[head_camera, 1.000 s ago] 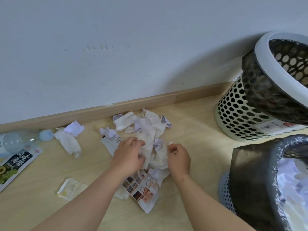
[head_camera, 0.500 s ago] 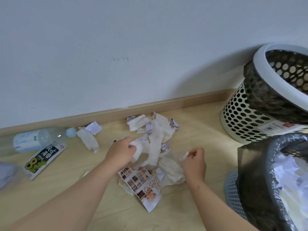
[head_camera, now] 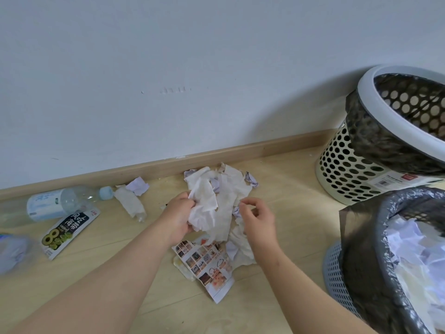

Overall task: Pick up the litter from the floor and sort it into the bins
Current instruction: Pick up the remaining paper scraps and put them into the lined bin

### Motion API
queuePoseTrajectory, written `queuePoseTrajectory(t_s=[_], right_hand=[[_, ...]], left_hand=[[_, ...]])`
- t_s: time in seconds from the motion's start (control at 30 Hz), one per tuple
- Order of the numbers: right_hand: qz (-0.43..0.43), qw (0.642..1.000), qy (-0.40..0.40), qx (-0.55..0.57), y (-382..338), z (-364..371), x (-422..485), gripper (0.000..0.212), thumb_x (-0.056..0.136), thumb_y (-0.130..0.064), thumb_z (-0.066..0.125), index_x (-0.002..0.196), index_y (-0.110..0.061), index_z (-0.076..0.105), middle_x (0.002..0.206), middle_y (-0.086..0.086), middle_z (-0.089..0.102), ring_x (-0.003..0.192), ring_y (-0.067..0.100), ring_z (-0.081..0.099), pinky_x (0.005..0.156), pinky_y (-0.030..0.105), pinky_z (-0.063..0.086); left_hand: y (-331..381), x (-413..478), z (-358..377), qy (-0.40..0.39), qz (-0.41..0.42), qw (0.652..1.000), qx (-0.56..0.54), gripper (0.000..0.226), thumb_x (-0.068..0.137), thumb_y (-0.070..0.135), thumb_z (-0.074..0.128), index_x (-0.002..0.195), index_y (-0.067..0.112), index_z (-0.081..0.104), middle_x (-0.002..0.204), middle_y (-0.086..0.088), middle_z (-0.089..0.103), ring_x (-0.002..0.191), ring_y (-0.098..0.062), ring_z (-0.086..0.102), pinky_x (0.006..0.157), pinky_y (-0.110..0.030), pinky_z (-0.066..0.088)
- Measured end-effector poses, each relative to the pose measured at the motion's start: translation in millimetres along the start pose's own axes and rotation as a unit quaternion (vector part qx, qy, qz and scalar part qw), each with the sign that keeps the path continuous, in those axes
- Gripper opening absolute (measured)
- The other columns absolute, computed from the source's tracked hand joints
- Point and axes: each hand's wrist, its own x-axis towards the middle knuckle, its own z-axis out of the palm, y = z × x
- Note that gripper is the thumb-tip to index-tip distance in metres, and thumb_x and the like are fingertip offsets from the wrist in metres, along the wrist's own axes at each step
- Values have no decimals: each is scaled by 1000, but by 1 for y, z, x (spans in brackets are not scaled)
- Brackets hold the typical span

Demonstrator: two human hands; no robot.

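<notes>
A heap of crumpled white tissues and paper scraps (head_camera: 231, 186) lies on the wooden floor by the skirting board. My left hand (head_camera: 178, 216) grips a wad of white tissue (head_camera: 202, 208) lifted from the heap. My right hand (head_camera: 258, 219) hovers over the heap's right side with loosely curled fingers, and nothing shows between them. A printed leaflet (head_camera: 207, 263) lies under the heap, nearer to me. The grey mesh bin (head_camera: 385, 213) at the right holds white paper. Behind it the white perforated bin (head_camera: 366, 92) has a dark liner.
To the left lie a clear plastic bottle (head_camera: 55, 203), a black and green snack packet (head_camera: 67, 230), a rolled tissue (head_camera: 131, 204) and a pale purple paper scrap (head_camera: 137, 185). A blurred plastic object (head_camera: 12, 251) is at the far left edge. The white wall closes the back.
My left hand has gathered tissue and raised it off the floor. My right hand moved back from the right onto the heap, and the small scrap it pinched is no longer seen.
</notes>
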Motion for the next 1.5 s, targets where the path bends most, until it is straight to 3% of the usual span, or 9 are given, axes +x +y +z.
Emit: queuePoseTrajectory(t_s=[0.1,0.3,0.5,0.63,0.73,0.9,1.13,1.33,1.5], right_hand=[[41,998,-49,6,0,7,2,9,92,-25,55,100,-27,60,79,0,52,60,12,45,58,27,43],[53,992,62,-98,22,-13,7,10,90,-24,52,84,-18,58,76,-2,58,66,17,50,66,30,43],[-1,958,-5,-287,38,-22,-1,16,89,-25,54,104,-19,55,86,-3,55,75,17,52,63,28,39],[-104,903,-107,-402,38,-9,-13,25,94,-28,49,118,-24,55,110,-4,55,87,13,52,71,27,42],[-126,861,-200,-450,46,5,-24,33,93,-31,51,125,-25,51,121,-5,51,97,14,54,78,28,44],[-101,814,-249,-514,74,11,-30,59,88,-31,58,141,-26,33,141,0,33,115,22,52,83,33,48],[-70,827,-210,-516,83,10,-31,52,87,-31,61,131,-24,33,126,2,41,107,21,55,75,34,48],[-17,849,-195,-492,82,9,-30,20,86,-26,60,90,-22,41,114,0,46,85,16,47,67,30,41],[47,929,-202,-307,72,10,-26,25,81,-11,53,68,-21,35,72,-6,45,66,11,41,59,26,33]], left_hand=[[1,-4,6,16,-4,999,-36,37,95,1,31,89,21,62,81,-5,62,64,-20,55,52,-25,45],[5,-11,-7,78,-61,985,-139,25,88,18,39,63,13,38,62,-4,35,55,-18,35,55,-27,30],[-13,-5,-14,58,15,988,139,26,80,28,72,96,11,59,90,-8,62,79,-25,57,71,-33,44],[-38,3,-22,62,112,903,411,24,85,6,53,108,12,51,99,-10,59,81,-28,60,62,-33,46],[-55,-3,-29,49,159,815,555,40,91,17,51,128,26,40,118,-3,43,83,-21,53,65,-29,41],[-80,-9,-36,-46,132,750,646,42,88,34,58,126,27,42,121,-1,43,97,-18,54,74,-29,43],[-76,-4,-33,-16,144,749,646,11,88,24,55,89,18,45,93,1,44,87,-20,54,66,-29,40],[-76,-11,-32,-45,128,707,694,9,89,25,51,88,17,49,89,2,39,87,-21,53,64,-28,37],[-53,-9,-34,-86,80,785,608,20,82,26,62,71,25,45,79,7,52,79,-15,55,58,-24,39]])
